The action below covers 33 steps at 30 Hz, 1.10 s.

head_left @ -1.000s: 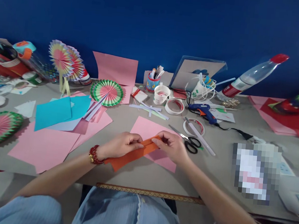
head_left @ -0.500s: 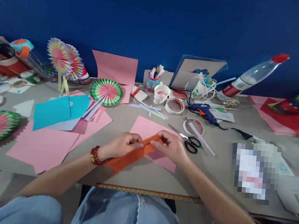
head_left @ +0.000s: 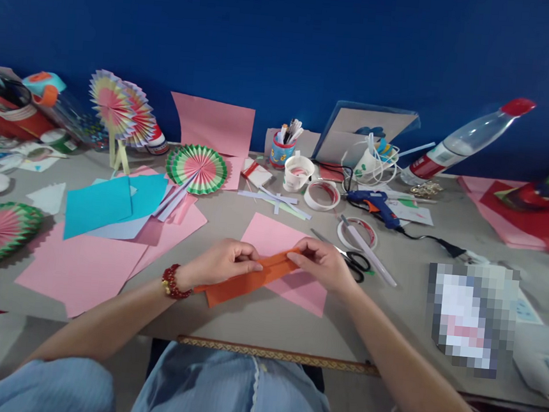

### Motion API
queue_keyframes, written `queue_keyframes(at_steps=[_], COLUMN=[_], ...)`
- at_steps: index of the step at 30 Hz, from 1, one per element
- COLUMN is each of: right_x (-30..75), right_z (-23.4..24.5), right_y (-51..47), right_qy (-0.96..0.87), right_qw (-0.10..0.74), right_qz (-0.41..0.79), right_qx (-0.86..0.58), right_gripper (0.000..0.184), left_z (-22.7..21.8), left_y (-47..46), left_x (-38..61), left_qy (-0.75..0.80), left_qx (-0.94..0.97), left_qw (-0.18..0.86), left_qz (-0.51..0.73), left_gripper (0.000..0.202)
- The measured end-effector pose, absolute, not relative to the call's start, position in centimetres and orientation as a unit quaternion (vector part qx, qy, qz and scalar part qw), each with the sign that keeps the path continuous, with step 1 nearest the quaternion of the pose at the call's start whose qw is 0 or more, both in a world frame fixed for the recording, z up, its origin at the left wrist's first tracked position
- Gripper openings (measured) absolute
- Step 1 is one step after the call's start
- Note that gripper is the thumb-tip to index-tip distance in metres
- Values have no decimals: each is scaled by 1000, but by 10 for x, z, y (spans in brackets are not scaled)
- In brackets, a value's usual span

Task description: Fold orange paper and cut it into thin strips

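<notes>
I hold the orange paper strip (head_left: 243,281) in both hands, just above the table (head_left: 254,323) at its near edge. My left hand (head_left: 224,264) is curled over the middle of the strip, thumb and fingertips pressed together on its upper edge. My right hand (head_left: 324,265) pinches the far end between thumb and forefinger.

The strip is long and narrow, a flat bright orange, and appears folded lengthwise into layers; a crease line runs along it between my two hands. It lies slanted: the end in my right hand is the higher and farther one, while the free end runs out below my left wrist, beside the red bead bracelet (head_left: 170,281), and rests on the table.

Directly beneath my right hand and the pinched end lies a pink sheet (head_left: 272,234), flat on the table. Just beyond my right knuckles lie the scissors (head_left: 354,259), black handles toward my hand, not touching it. To the outside of my left hand, larger pink sheets (head_left: 81,266) lie well apart from the strip.
</notes>
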State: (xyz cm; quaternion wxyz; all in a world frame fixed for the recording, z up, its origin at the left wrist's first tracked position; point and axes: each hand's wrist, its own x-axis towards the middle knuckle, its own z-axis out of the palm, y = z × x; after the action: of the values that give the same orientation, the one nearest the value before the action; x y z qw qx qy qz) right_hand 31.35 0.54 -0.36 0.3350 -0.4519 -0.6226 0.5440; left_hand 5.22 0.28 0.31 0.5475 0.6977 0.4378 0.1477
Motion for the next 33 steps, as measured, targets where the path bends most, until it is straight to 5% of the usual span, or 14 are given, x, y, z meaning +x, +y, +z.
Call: queue_keyframes(at_steps=[14,21,28,33], right_x=[345,367,368,372], right_z=[4,15,3,-16], right_y=[8,-6,-19,-34], right_qy=[-737,-788,-849,-894], right_qw=[263,248,341,277], right_qz=[429,307,89,-46], right_qx=[-451,-473,-395,-350], right_gripper=[25,23,21,23], left_z=[19,29,19,-3], left_y=[12,10,3,-11], left_x=[30,28,32,27], left_qy=[432,398,343,281], left_qx=[711,876,924,941], left_qw=[550,250,8,-108], left_qz=[65,112,169,153], left_gripper=[30,18,21,21])
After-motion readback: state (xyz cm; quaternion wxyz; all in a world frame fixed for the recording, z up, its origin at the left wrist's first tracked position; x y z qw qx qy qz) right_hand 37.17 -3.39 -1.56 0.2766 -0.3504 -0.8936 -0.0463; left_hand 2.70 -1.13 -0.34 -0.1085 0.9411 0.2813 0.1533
